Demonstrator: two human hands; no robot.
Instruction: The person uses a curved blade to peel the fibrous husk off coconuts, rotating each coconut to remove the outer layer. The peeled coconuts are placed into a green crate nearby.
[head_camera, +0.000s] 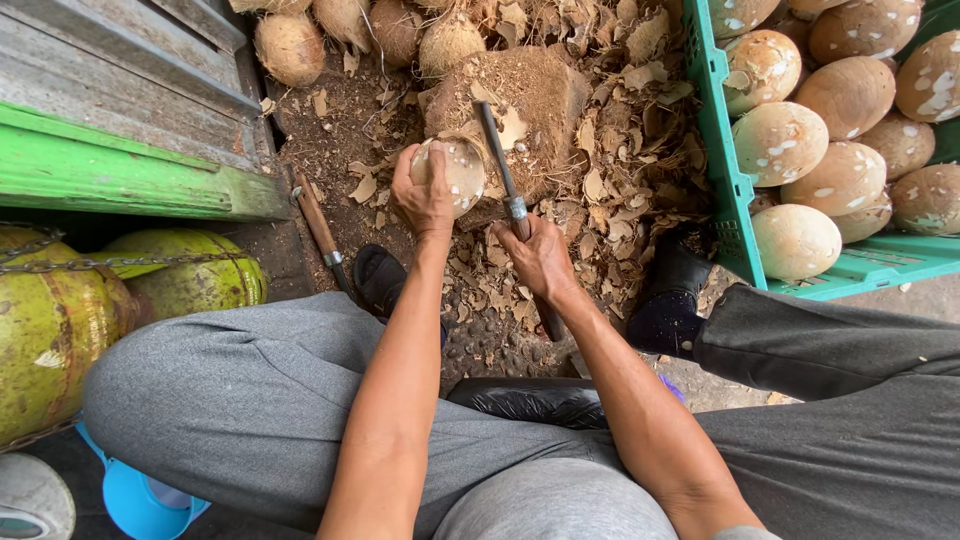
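My left hand (425, 195) grips a pale, partly peeled coconut (458, 172) and presses it against a brown wooden block (535, 100). In my right hand (540, 258) is the handle of a long knife (500, 160), fingers closed around it. Its dark blade points up and away, lying beside the coconut's right edge. Both forearms reach out over my grey-trousered knees.
A green plastic crate (722, 160) of peeled coconuts stands at right. Brown unpeeled coconuts (290, 45) lie at the top among shell chips. A second knife (322, 235) lies on the ground at left. Green gas cylinders (60, 320) with a chain stand at far left under a green board (120, 175).
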